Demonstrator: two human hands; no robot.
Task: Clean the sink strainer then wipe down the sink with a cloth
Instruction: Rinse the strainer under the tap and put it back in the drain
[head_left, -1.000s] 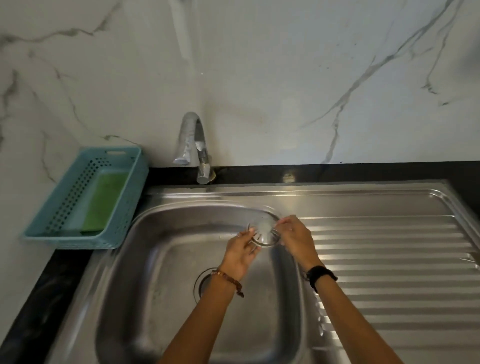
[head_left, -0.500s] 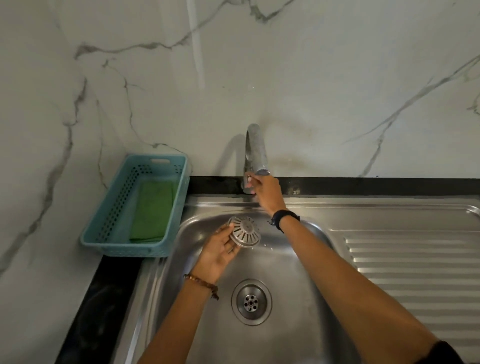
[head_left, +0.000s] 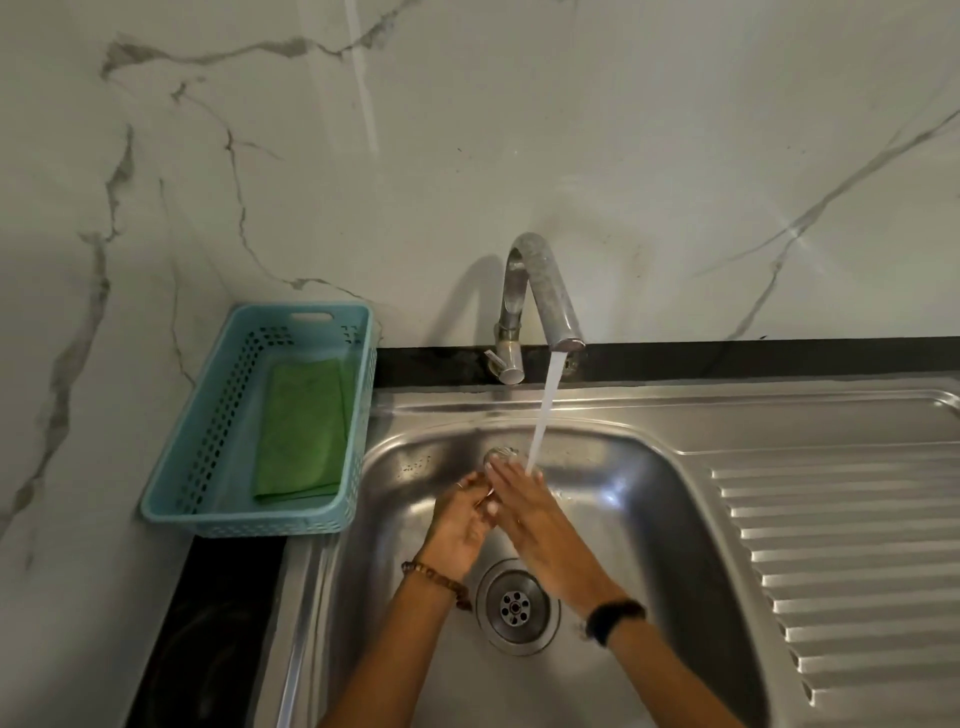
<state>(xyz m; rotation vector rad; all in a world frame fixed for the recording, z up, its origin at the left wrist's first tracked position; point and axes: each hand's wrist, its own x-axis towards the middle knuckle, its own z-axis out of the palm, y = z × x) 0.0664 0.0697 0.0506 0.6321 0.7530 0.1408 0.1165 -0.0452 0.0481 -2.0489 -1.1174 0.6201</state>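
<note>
Steel strainer (head_left: 500, 453) pinched by left hand (head_left: 457, 525) fingers; right hand (head_left: 540, 525) fingers straight under water (head_left: 545, 410).

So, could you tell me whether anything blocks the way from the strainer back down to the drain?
Nothing visible does. The strainer is held between the left hand and right hand, above the open drain, which lies uncovered in the sink.

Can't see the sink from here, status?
Left hand holds strainer; right hand flat over it, under running water. Green cloth in basket. Nothing obstructing.
</note>
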